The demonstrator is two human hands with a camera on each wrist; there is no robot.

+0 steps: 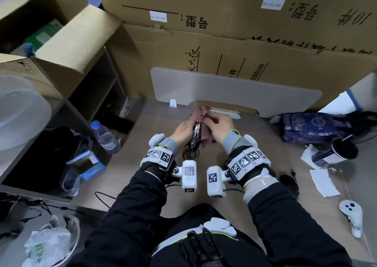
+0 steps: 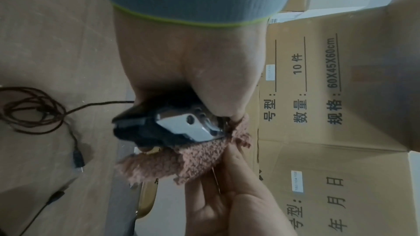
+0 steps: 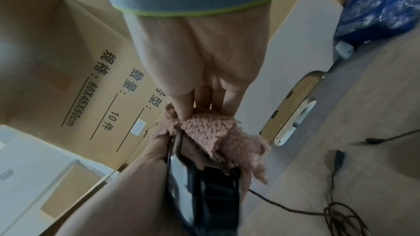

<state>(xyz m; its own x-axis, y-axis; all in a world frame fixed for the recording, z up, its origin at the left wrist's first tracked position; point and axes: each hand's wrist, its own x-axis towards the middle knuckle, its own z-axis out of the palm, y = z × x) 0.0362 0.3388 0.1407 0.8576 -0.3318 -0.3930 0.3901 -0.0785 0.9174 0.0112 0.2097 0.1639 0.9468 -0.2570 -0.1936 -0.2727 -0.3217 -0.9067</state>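
Fingers of the left hand clamp the mouse; right hand pinches the cloth against it; bottle left, bag right.

Items shown: one black-and-silver corded computer mouse, one fuzzy pink cloth, one clear plastic water bottle, one white handheld controller, one blue patterned bag.

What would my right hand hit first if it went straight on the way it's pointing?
The mouse, probably. The right hand points forward and left, pinching the cloth against the mouse held in the left hand, so only cloth lies between them. Depth is hard to judge.
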